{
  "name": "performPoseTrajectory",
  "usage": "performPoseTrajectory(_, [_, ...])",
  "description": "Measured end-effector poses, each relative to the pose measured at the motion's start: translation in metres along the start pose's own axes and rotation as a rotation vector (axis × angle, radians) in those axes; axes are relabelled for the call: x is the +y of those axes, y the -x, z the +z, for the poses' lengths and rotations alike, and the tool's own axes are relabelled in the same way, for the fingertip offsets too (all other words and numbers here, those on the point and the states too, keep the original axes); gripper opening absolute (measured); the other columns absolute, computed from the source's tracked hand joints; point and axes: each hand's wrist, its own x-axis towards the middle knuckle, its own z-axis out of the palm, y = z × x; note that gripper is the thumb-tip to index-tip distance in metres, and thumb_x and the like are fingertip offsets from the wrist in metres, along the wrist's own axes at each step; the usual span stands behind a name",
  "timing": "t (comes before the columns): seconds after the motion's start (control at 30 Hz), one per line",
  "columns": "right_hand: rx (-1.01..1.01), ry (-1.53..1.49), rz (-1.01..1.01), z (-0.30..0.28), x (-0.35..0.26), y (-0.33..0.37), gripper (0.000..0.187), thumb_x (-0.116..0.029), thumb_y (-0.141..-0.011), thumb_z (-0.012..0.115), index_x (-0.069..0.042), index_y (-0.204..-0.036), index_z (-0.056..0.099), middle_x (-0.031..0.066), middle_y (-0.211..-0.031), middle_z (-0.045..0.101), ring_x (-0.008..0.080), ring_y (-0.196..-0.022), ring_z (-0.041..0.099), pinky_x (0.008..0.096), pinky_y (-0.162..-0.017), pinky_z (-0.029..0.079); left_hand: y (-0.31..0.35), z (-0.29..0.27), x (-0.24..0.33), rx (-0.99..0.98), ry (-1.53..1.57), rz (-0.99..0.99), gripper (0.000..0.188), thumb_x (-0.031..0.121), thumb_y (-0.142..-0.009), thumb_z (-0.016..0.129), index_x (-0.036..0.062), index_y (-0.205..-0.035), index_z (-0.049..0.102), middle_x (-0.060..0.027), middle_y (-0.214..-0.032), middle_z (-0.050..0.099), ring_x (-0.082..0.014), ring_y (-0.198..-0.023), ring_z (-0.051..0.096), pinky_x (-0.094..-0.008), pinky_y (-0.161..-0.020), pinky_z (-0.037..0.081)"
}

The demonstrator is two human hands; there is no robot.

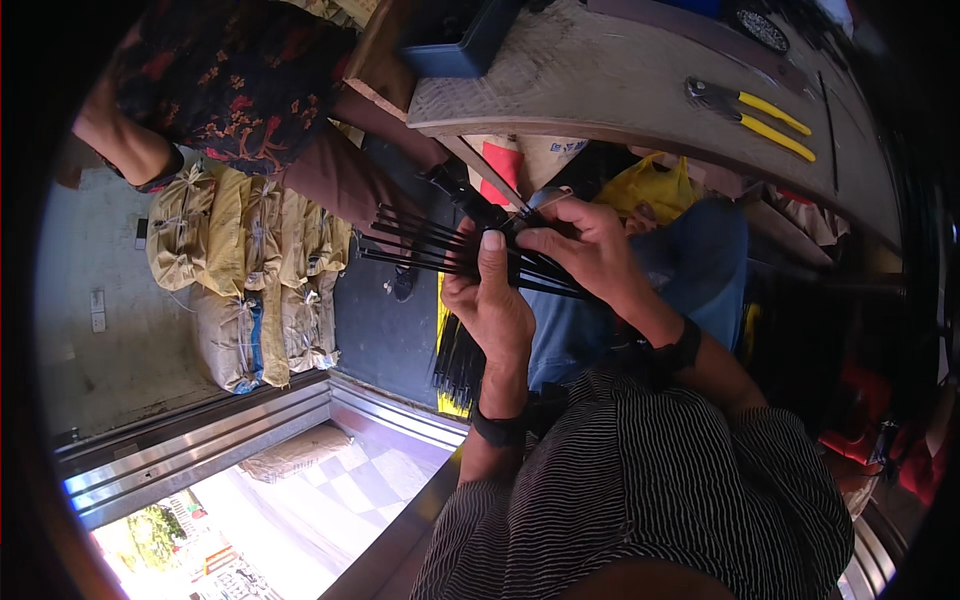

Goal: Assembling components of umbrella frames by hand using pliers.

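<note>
A bunch of thin black ribs [415, 240], looking like an umbrella frame, fans out between my hands above my lap. My left hand [490, 305] is closed around it, thumb pointing up against the middle, with rib ends sticking out to the left. The right hand [590, 245] is closed in a pinch at the frame's centre; what lies between its fingertips is partly hidden, though a thin shiny strand shows beside them. More black ribs [458, 365] hang in a bundle below my left wrist.
Ahead is a worn workbench [580, 85] with yellow-handled pliers [760, 118], a thin black rod [828, 130] and a blue-grey bin [465, 45]. Another person [230, 90] sits at left. Stacked tan sacks [250, 235] stand beyond; a yellow bag [655, 190] lies under the bench.
</note>
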Motion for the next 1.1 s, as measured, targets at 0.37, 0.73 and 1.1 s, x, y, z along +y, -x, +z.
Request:
performPoseTrajectory(0.37, [0.072,-0.311,0.110,0.018,-0.010,0.007,0.020,-0.010,-0.075,0.068,0.003,-0.089,0.059,0.0044,-0.077,0.060,0.0067,-0.071,0.054,0.0201,-0.063,0.045,0.008,0.006,-0.002,-0.023,-0.206,0.175,0.031,0.023,-0.090,0.052,-0.0040,-0.104,0.052,-0.0088,-0.090,0.060,-0.0122,-0.077,0.057,-0.0235,-0.067,0.046])
performPoseTrajectory(0.73, [0.085,-0.089,-0.018,0.016,0.004,0.012,0.022,-0.012,-0.072,0.072,0.002,-0.086,0.061,0.0038,-0.076,0.061,0.0048,-0.066,0.054,0.0190,-0.057,0.043,0.000,0.000,0.003,-0.045,-0.003,0.059,0.025,0.019,-0.087,0.056,-0.0038,-0.097,0.055,-0.0114,-0.088,0.062,-0.0138,-0.076,0.059,-0.0249,-0.071,0.048])
performPoseTrajectory(1.1, [0.080,0.015,-0.067,0.012,-0.011,0.011,0.021,-0.015,-0.072,0.072,0.003,-0.081,0.064,0.0050,-0.068,0.062,0.0044,-0.063,0.055,0.0195,-0.053,0.043,0.004,0.000,0.007,-0.053,-0.035,0.093,0.022,0.018,-0.088,0.054,-0.0022,-0.098,0.055,-0.0053,-0.084,0.060,-0.0090,-0.072,0.054,-0.0207,-0.064,0.045])
